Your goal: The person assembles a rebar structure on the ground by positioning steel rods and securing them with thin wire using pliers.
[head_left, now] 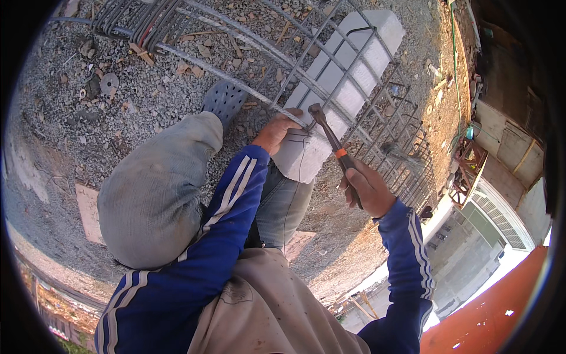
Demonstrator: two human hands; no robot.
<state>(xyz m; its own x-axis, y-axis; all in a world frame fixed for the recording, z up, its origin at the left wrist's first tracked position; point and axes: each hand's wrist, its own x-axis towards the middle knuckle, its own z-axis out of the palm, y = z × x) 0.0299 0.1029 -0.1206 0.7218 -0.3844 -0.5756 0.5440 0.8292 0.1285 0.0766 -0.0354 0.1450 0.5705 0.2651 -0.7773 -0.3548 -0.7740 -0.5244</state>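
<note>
My right hand (370,187) grips the dark handles of end-cutting pincers (330,138) with an orange band. The pincers' head touches or lies just above a crossing of steel bars. My left hand (277,133) is closed around the end of a ribbed rebar (236,84), beside that crossing. A thin dark wire (302,156) hangs from the joint down past my knee. Beneath the rebar cage (330,97) lies a long white block (298,158), pale and rough at its edges. What my left fingertips press on is partly hidden.
A stack of bent steel stirrups (138,23) sits on the bars at the far left. Steel mesh (407,147) stretches to the right of the block. Gravel (159,88) with wood scraps covers the ground. My shoe (225,103) stands left of the bars. A green hose (457,76) runs at the right.
</note>
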